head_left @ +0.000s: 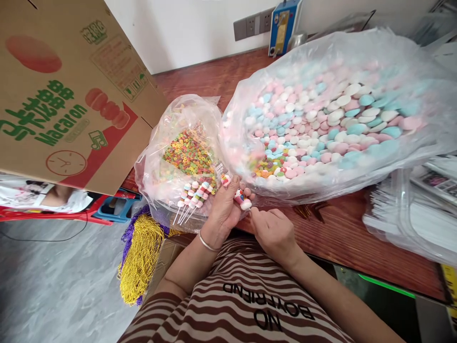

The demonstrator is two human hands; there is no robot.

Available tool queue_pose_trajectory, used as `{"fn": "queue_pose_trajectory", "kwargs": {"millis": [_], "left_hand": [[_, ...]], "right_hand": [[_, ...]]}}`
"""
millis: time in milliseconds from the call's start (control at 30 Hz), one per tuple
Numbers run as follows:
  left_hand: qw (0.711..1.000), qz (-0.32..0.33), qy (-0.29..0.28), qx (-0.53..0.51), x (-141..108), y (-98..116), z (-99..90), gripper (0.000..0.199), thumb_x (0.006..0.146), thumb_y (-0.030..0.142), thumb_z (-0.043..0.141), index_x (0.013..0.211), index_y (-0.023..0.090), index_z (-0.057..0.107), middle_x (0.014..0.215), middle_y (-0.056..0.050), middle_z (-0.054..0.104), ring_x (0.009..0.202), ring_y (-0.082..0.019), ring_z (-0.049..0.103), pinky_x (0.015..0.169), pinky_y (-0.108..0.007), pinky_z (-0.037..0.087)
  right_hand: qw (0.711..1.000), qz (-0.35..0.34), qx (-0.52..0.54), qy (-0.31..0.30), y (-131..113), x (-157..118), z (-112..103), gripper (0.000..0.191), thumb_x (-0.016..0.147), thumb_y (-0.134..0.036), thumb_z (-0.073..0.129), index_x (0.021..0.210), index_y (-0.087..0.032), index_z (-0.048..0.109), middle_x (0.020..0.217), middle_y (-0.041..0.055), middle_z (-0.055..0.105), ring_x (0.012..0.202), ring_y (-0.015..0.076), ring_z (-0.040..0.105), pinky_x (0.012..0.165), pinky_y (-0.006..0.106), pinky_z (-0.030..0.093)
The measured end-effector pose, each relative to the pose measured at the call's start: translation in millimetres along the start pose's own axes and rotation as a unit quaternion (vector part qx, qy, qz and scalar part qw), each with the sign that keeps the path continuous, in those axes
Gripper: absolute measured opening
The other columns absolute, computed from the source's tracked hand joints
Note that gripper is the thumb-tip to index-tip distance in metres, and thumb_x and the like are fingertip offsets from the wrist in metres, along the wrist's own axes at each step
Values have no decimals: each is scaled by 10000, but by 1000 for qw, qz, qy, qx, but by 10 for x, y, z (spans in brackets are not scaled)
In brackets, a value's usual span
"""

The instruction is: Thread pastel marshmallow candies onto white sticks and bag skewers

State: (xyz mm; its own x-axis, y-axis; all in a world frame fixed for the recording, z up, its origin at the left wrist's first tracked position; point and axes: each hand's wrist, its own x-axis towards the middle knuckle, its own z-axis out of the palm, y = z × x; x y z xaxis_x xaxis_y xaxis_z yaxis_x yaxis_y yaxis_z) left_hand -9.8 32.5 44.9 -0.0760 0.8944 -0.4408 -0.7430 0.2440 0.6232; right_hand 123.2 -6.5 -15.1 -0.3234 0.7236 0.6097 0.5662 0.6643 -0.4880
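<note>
My left hand [224, 206], with a bangle at the wrist, is closed around a small decorated marshmallow [243, 200] in white, pink, red and blue. Another small decorated piece [225, 180] shows at its thumb; I cannot tell whether it is held too. Close beside it, my right hand [273, 232] pinches a thin white stick [250, 208], mostly hidden by the fingers, at the marshmallow's lower end. Left of my hands, several marshmallow skewers [194, 195] on white sticks lie on a clear bag [153, 157] of colourful ring-shaped candies [189, 152].
A large clear bag [378, 47] of pink, white and blue marshmallows [314, 128] spreads across the wooden table [342, 238]. A macaron carton [71, 95] stands left. White sticks in plastic [400, 214] lie right. Gold bead strings [141, 262] hang by the table.
</note>
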Motion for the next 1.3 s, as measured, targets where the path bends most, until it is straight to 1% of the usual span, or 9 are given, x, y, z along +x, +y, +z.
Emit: {"fn": "queue_pose_trajectory", "kwargs": {"millis": [200, 400, 533, 600, 767, 833, 900, 1100, 1300], "left_hand": [[998, -6, 12, -56, 36, -65, -8, 203, 995, 328, 611, 908, 152, 662, 678, 26, 565, 635, -95, 604, 783, -278, 589], [997, 6, 13, -81, 46, -24, 8, 214, 1013, 310, 580, 880, 159, 652, 709, 31, 568, 658, -91, 614, 832, -287, 583], [998, 18, -6, -67, 25, -53, -2, 183, 988, 334, 625, 902, 174, 653, 727, 36, 563, 668, -92, 604, 861, -298, 577], [997, 27, -24, -64, 18, -64, -25, 200, 980, 376, 637, 919, 186, 650, 727, 39, 551, 672, -91, 597, 867, -294, 573], [991, 23, -108, -75, -9, -94, -81, 261, 926, 455, 700, 928, 202, 635, 716, 49, 512, 615, -79, 538, 836, -281, 572], [989, 22, -127, -75, -21, -115, -76, 278, 911, 464, 716, 912, 202, 622, 706, 55, 494, 583, -72, 506, 834, -287, 571], [991, 15, -119, -66, -30, -128, -54, 295, 904, 466, 725, 872, 198, 607, 694, 58, 485, 578, -71, 506, 832, -285, 567], [996, 18, -69, -60, -25, -5, -33, 211, 932, 370, 689, 1032, 185, 677, 913, -21, 683, 857, -154, 702, 878, -330, 573], [996, 58, -64, -19, 29, 104, -164, 180, 849, 219, 776, 1006, 195, 692, 962, -20, 734, 922, -172, 743, 894, -329, 589]], "right_hand": [[965, 185, 170, -69, -29, 59, -72, 234, 1079, -298, 431, 943, -193, 589, 701, -6, 656, 587, 138, 600, 558, 245, 420], [996, 72, -50, 10, 35, -96, -72, 189, 1027, -225, 507, 983, -181, 685, 798, 82, 706, 653, 163, 594, 609, 296, 380], [987, 132, 89, -17, 25, -84, -87, 194, 998, -270, 537, 903, -180, 679, 640, 45, 630, 564, 149, 527, 564, 297, 354], [929, 247, 268, -63, -17, -32, -116, 271, 1007, -355, 523, 816, -195, 629, 565, 1, 569, 487, 122, 469, 502, 270, 333], [589, 423, 678, -123, -127, 70, -131, 327, 957, -483, 583, 769, -216, 557, 374, -142, 280, 285, 52, 143, 342, 210, 175], [530, 426, 725, -108, -154, 89, -103, 330, 925, -494, 629, 765, -214, 561, 369, -160, 247, 276, 40, 106, 327, 200, 183], [555, 425, 710, -88, -160, 102, -75, 335, 918, -512, 638, 785, -209, 582, 376, -157, 271, 280, 42, 138, 329, 199, 198], [793, 367, 482, -62, -34, 129, -117, 341, 938, -494, 649, 797, -183, 651, 533, -58, 520, 451, 67, 403, 425, 199, 291], [580, 423, 686, -121, -13, 157, -171, 335, 923, -505, 646, 880, -174, 679, 443, -127, 352, 335, 39, 192, 364, 199, 229]]}}
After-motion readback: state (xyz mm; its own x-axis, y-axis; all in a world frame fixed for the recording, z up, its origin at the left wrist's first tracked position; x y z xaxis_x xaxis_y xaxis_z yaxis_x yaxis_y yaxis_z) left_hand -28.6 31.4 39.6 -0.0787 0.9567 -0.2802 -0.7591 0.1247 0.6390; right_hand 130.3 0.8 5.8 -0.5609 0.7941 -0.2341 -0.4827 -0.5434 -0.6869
